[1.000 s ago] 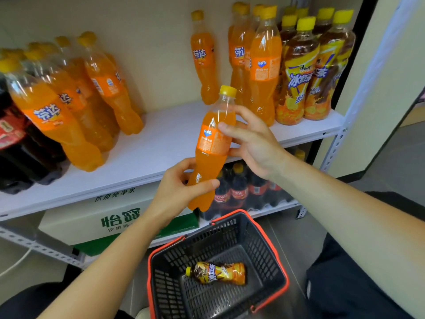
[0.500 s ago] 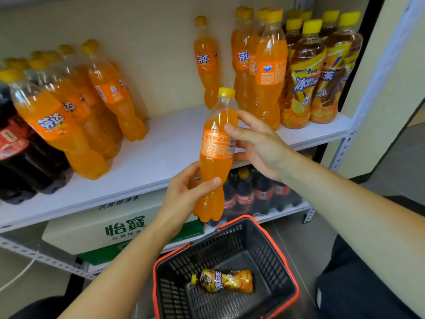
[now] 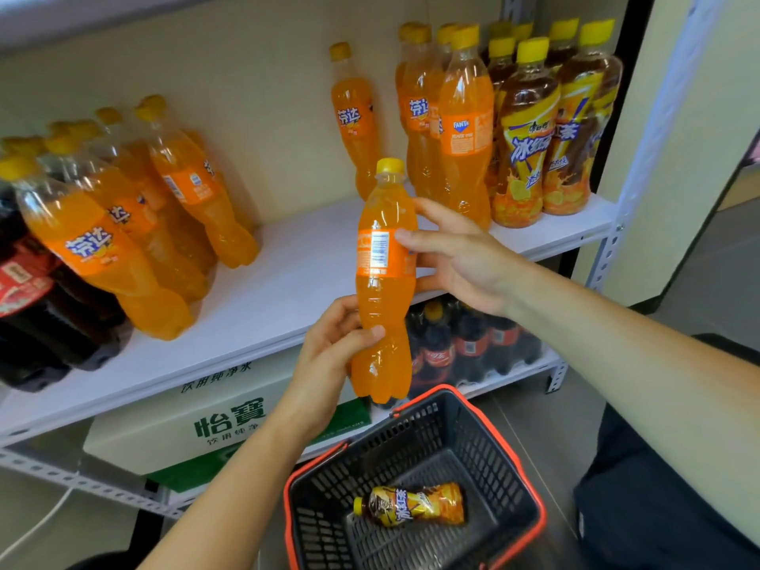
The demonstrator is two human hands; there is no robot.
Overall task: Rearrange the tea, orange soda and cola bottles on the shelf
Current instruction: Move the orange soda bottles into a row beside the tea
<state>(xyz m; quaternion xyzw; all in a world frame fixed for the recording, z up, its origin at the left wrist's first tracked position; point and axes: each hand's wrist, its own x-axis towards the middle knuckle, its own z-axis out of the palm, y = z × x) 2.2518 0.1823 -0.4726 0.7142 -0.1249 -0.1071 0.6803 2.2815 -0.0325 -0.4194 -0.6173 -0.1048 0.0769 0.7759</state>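
Basket nearest, one tea bottle lying inside. Above it the orange soda bottle is upright off the shelf. Left hand grips its lower body, right hand pinches the label band. Barcode faces us, so probably orienting the label. Behind: shelved tea right, cola left.
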